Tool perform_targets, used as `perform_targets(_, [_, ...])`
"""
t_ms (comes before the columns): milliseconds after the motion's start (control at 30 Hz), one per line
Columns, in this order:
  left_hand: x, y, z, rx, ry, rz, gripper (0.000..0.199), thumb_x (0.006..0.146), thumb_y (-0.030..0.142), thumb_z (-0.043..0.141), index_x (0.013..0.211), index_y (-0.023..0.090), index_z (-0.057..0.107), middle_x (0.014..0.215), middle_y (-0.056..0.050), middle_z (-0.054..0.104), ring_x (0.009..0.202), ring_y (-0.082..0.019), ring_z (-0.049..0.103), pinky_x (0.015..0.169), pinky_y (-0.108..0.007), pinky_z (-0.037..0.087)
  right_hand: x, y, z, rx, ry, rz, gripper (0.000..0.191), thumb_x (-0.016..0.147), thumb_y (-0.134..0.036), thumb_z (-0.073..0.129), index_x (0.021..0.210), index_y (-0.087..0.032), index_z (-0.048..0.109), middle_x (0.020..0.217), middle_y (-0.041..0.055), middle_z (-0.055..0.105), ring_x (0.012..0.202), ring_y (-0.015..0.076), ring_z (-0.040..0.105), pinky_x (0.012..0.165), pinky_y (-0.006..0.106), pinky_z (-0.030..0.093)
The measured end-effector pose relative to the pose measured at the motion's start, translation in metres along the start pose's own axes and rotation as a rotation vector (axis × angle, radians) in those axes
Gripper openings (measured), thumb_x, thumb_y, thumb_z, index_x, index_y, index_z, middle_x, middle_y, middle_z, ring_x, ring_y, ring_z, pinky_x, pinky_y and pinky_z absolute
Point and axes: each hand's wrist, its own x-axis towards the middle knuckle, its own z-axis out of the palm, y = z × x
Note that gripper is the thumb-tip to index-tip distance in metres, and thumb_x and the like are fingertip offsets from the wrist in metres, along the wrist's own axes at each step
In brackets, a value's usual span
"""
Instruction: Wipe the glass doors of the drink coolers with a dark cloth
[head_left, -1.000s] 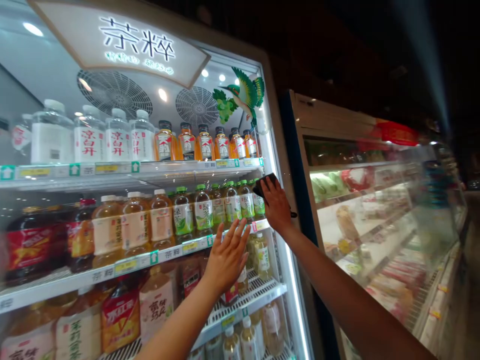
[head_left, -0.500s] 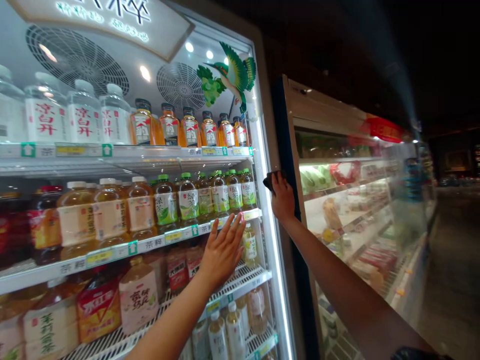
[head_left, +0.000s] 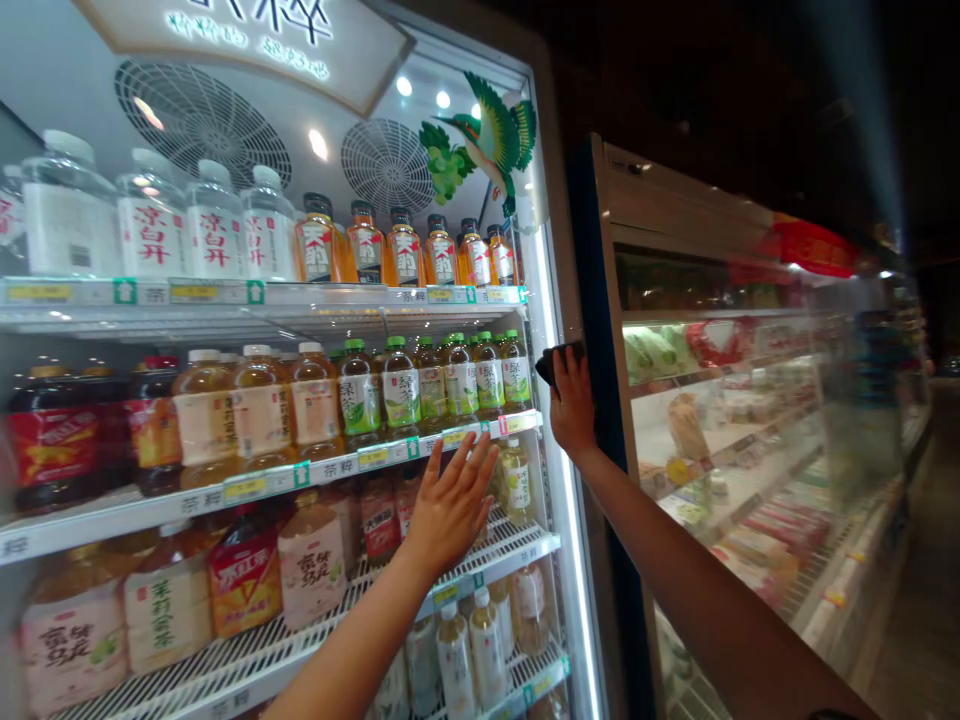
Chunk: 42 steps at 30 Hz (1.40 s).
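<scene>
A tall drinks cooler (head_left: 559, 250) with a glass door stands in front of me, its right frame edge running down the middle of the view. My left hand (head_left: 450, 500) is spread with its palm toward the glass, over the shelf edge below the green-labelled tea bottles (head_left: 401, 392); nothing is in it. Up on the frame at the right, my right hand (head_left: 574, 405) has its fingers over a small dark cloth or pad (head_left: 553, 360) pressed against the door's edge.
Shelves behind the glass hold clear water bottles (head_left: 154, 225), orange-brown bottles (head_left: 367, 245) and large tea bottles (head_left: 259, 405). To the right stands an open refrigerated case (head_left: 682, 230) with packaged food, beside a dark aisle floor (head_left: 919, 600).
The view has turned slightly left, so the cooler and its bottles sit further right. Both hands keep nearly the same places on the door.
</scene>
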Motion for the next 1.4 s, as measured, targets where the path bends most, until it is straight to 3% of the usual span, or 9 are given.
perform_targets(200, [-0.009,-0.005,-0.004,0.029,-0.028,-0.001,0.069,0.099,0.039,0.051,0.161,0.019,0.028,0.166,-0.009,0.032,0.157,-0.026,0.017,0.129,-0.054,-0.006,-0.03,0.004,-0.02,-0.054,-0.187,-0.329,0.066,0.095,-0.012,0.043,0.158,-0.031,0.037,0.165,0.0021,0.035,0.156,0.0272,0.021,0.119,0.051,0.037])
perform_targets(400, [-0.015,-0.018,-0.014,0.079,-0.051,-0.032,0.069,0.099,0.04,0.05,0.161,0.018,0.027,0.166,-0.008,0.031,0.158,-0.025,0.013,0.129,-0.055,-0.007,0.017,-0.018,-0.003,-0.023,-0.012,-0.089,0.072,0.092,-0.009,0.042,0.161,-0.025,0.03,0.168,0.0056,0.028,0.157,0.0308,0.015,0.123,0.056,0.03])
perform_targets(633, [-0.017,-0.024,-0.024,0.096,-0.071,-0.056,0.076,0.097,0.041,0.053,0.162,0.019,0.022,0.166,-0.01,0.03,0.158,-0.027,0.015,0.129,-0.055,-0.002,-0.019,-0.043,-0.016,0.04,-0.212,-0.457,0.069,0.091,-0.009,0.046,0.155,-0.033,0.041,0.165,-0.0016,0.035,0.157,0.0261,0.018,0.122,0.053,0.031])
perform_targets(733, [-0.023,-0.031,-0.028,0.122,-0.076,-0.07,0.077,0.097,0.042,0.053,0.162,0.018,0.02,0.166,-0.01,0.03,0.158,-0.026,0.015,0.13,-0.055,-0.001,-0.017,-0.037,-0.014,0.06,-0.12,-0.342,0.066,0.093,-0.011,0.045,0.155,-0.033,0.042,0.164,0.0011,0.038,0.156,0.0272,0.023,0.12,0.055,0.034])
perform_targets(867, [-0.025,-0.041,-0.033,0.16,-0.073,-0.118,0.074,0.099,0.042,0.051,0.162,0.017,0.021,0.167,-0.009,0.03,0.158,-0.025,0.012,0.129,-0.056,-0.004,0.01,-0.076,0.003,0.092,-0.01,-0.159,0.063,0.097,-0.018,0.043,0.158,-0.032,0.036,0.166,0.0019,0.033,0.157,0.03,0.017,0.121,0.058,0.031])
perform_targets(967, [-0.025,-0.047,-0.035,0.174,-0.072,-0.153,0.074,0.099,0.043,0.05,0.162,0.016,0.02,0.167,-0.01,0.029,0.159,-0.025,0.01,0.129,-0.055,-0.005,0.006,-0.106,0.001,0.108,-0.084,-0.272,0.058,0.1,-0.028,0.046,0.157,-0.032,0.038,0.167,0.0003,0.031,0.158,0.0301,0.014,0.123,0.058,0.027])
perform_targets(1100, [-0.032,-0.051,-0.039,0.184,-0.071,-0.171,0.077,0.099,0.044,0.049,0.163,0.014,0.017,0.167,-0.01,0.03,0.158,-0.025,0.011,0.129,-0.054,-0.005,-0.015,-0.1,-0.013,0.226,-0.182,-0.482,0.052,0.098,-0.018,0.045,0.147,-0.033,0.053,0.16,-0.0021,0.044,0.154,0.0251,0.027,0.122,0.053,0.031])
perform_targets(1267, [-0.036,-0.051,-0.05,0.165,-0.069,-0.196,0.077,0.1,0.043,0.049,0.163,0.014,0.015,0.167,-0.011,0.03,0.158,-0.026,0.013,0.13,-0.053,0.002,0.001,-0.11,-0.003,0.564,0.042,-0.208,0.035,0.097,-0.024,0.05,0.123,-0.025,0.073,0.14,0.0061,0.065,0.143,0.0248,0.047,0.118,0.052,0.04])
perform_targets(1400, [-0.024,-0.044,-0.062,0.121,-0.041,-0.244,0.074,0.101,0.036,0.045,0.163,0.012,0.012,0.169,-0.011,0.023,0.158,-0.025,0.011,0.13,-0.048,0.013,0.007,-0.156,0.008,0.762,-0.054,-0.032,0.046,0.101,-0.042,0.045,0.134,-0.02,0.066,0.153,0.008,0.052,0.155,0.0239,0.024,0.126,0.053,0.026])
